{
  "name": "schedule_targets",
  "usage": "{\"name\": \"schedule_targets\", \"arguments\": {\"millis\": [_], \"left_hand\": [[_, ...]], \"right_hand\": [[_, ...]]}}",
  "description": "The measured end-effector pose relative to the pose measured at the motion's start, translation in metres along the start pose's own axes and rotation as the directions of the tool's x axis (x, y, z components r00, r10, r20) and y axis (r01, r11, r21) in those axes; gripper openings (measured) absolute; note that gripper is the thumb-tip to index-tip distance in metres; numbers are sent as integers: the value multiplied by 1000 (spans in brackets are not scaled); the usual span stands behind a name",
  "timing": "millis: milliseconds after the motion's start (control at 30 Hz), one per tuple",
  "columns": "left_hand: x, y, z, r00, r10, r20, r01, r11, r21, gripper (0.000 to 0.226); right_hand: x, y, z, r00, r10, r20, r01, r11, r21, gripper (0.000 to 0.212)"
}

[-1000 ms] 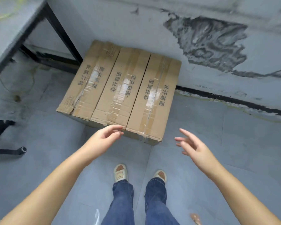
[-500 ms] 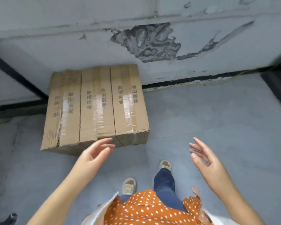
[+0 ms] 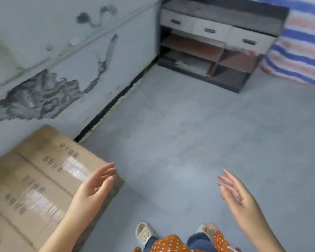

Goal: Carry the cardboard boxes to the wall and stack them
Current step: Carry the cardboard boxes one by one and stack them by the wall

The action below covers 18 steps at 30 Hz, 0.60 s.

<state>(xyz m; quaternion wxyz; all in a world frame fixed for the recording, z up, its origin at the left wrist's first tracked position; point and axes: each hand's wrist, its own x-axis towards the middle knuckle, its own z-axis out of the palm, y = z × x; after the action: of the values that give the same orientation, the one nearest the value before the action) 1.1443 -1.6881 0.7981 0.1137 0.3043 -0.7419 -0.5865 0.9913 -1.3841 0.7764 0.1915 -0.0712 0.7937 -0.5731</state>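
Three taped cardboard boxes (image 3: pixel 38 180) lie side by side on the floor at the lower left, pushed against the peeling grey wall (image 3: pixel 49 73). My left hand (image 3: pixel 95 186) hovers over the near right corner of the rightmost box, fingers straight, holding nothing. My right hand (image 3: pixel 236 195) is raised over bare floor at the lower right, fingers spread and empty. The picture is blurred by motion.
A low dark cabinet (image 3: pixel 216 44) with drawers and open shelves stands in the far corner. A striped tarp (image 3: pixel 302 40) hangs at the right. Grey floor (image 3: pixel 198 133) stretches between. My feet in light slippers (image 3: pixel 144 233) show at the bottom.
My view has swung to the right: the boxes have slid to the lower left, and the cabinet and tarp have come into sight. Both hands stay open and empty.
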Motion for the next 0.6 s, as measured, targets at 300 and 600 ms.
{"name": "schedule_targets", "arguments": {"millis": [300, 600], "left_hand": [[-7, 68, 178, 888, 163, 431, -204, 978, 51, 38], [-117, 106, 398, 747, 198, 635, -224, 974, -41, 23]], "right_hand": [[-117, 66, -156, 904, 83, -420, -70, 996, 46, 44], [-240, 133, -343, 725, 163, -669, -128, 987, 101, 41]]}}
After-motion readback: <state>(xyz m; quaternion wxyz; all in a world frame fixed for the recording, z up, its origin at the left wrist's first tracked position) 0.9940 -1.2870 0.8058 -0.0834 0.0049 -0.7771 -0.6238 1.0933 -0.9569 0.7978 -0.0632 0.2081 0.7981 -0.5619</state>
